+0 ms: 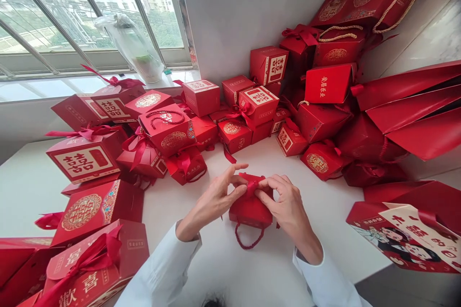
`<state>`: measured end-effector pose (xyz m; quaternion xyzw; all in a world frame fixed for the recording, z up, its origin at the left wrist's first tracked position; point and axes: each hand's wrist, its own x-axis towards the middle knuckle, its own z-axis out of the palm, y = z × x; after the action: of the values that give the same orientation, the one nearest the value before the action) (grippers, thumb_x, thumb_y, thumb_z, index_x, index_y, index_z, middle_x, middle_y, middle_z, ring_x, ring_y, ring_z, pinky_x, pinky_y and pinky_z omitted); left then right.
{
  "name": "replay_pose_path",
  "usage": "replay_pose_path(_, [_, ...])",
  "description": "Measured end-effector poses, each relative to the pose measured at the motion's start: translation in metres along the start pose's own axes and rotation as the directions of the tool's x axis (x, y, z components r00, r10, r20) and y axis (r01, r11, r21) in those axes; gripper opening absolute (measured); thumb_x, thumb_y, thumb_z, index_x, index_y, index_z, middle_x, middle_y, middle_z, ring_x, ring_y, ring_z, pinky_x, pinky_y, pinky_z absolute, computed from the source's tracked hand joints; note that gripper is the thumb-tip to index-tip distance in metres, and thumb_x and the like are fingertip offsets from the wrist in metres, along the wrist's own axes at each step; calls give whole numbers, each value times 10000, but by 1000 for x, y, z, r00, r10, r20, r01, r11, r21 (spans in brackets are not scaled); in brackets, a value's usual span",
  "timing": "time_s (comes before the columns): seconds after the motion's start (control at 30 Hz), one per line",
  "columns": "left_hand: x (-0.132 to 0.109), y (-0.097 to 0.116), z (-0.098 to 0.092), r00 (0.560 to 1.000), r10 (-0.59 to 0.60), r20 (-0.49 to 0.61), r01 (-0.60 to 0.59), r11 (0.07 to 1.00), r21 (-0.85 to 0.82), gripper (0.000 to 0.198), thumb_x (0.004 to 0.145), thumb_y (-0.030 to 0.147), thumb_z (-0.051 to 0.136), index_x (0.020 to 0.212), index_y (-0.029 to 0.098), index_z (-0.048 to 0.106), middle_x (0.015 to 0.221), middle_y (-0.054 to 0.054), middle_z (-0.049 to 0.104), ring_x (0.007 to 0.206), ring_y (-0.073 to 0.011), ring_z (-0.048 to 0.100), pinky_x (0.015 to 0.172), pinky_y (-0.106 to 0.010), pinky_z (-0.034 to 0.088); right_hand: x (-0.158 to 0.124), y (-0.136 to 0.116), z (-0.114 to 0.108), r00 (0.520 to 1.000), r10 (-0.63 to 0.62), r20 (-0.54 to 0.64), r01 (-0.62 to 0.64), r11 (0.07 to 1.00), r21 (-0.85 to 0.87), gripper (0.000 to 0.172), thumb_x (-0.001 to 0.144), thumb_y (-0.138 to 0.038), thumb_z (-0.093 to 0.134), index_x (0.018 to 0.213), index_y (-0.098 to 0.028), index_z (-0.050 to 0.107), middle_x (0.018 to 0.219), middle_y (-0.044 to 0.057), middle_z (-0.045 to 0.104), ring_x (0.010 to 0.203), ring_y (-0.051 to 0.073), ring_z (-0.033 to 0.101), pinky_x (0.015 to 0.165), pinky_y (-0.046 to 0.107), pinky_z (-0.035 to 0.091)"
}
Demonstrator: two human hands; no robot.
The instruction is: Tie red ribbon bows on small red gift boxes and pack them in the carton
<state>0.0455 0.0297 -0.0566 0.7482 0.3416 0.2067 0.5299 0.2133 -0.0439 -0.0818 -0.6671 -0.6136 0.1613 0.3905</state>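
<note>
White tabletop (216, 268) shows in front of the person's forearms and in a band running from the hands toward the far boxes, with room for a hand to pass. Beyond that band, a heap of red gift boxes (230, 134) blocks the way to the window. A stack of red boxes (97, 213) stands near the left hand (212, 196). The small red box (251, 211) sits between that hand and the right hand (288, 206), and a printed red bag (406, 235) lies well beyond, at the table's right edge

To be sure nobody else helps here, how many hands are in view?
2: the left hand and right hand, both on the ribbon of a small red box.
</note>
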Motion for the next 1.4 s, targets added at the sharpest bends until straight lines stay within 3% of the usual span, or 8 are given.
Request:
replay_pose_path(0.1, [0, 1, -1, 999, 36, 35, -36, 999, -3, 486, 841, 331, 577, 1295, 236, 432, 987, -50, 683, 887, -184, 592, 786, -285, 433, 0, 0, 1, 1000, 10, -10, -10, 1000, 14, 106, 858, -244, 570, 786, -251, 648, 776, -6, 651, 741, 196, 524, 715, 329, 430])
replay_pose_path(0.3, [4, -2, 10, 990, -24, -140, 24, 1000, -8, 383, 811, 270, 605, 1177, 227, 502, 814, -8, 675, 807, -172, 591, 754, -280, 425, 1, 1, -3, 1000, 16, 22, -16, 999, 28, 86, 817, -198, 602, 747, -245, 621, 739, -7, 629, 761, 205, 529, 710, 323, 431])
replay_pose_path(0.57, [3, 0, 9, 997, -36, -63, 27, 990, -142, 395, 829, 291, 592, 1203, 227, 483, 876, -28, 660, 875, -171, 570, 775, -276, 435, 2, -3, 0, 1000, 14, 11, -14, 999, -33, 86, 829, -223, 596, 746, -239, 603, 751, -4, 631, 733, 200, 518, 727, 333, 403])
replay_pose_path(0.63, [2, 2, 7, 998, -42, -40, 35, 987, -155, 375, 853, 327, 565, 1207, 232, 486, 877, -24, 651, 865, -161, 566, 764, -262, 432, 2, -3, 1, 1000, 26, -4, -26, 999, -39, 45, 821, -198, 593, 825, -241, 607, 741, -11, 620, 743, 199, 511, 738, 332, 401])
replay_pose_path(0.77, [2, 3, 5, 998, -60, 4, 60, 981, -183, 359, 917, 388, 447, 1234, 218, 460, 855, -29, 618, 791, -146, 551, 673, -234, 423, 2, -2, 3, 1000, 4, 10, -4, 999, -31, 355, 780, -91, 567, 1085, -271, 594, 736, -29, 592, 761, 192, 488, 786, 336, 392])
replay_pose_path(0.93, [1, 2, 7, 999, -28, -35, 26, 998, -57, 329, 932, 337, 418, 1232, 207, 459, 798, -7, 599, 750, -127, 506, 633, -207, 378, 5, -1, 5, 999, -36, 40, 36, 999, 9, 209, 794, -75, 531, 825, -245, 647, 777, -15, 620, 782, 196, 467, 763, 325, 381])
replay_pose_path(1.23, [-3, 10, 13, 979, -44, -200, 79, 982, 173, 241, 918, 264, 400, 1147, 237, 472, 600, 74, 421, 517, -90, 264, 481, -202, 233, 6, -3, 11, 997, -8, -73, 12, 999, 47, 135, 768, -97, 561, 700, -212, 548, 699, -25, 611, 734, 184, 480, 736, 313, 378])
replay_pose_path(1.4, [-5, 14, 15, 969, -53, -243, 93, 984, 155, 222, 899, 262, 435, 1113, 229, 488, 590, 76, 471, 513, -86, 299, 483, -191, 258, 4, -1, 15, 993, -10, -119, 12, 1000, 17, 140, 764, -93, 571, 687, -207, 544, 687, -30, 598, 723, 177, 479, 750, 314, 369])
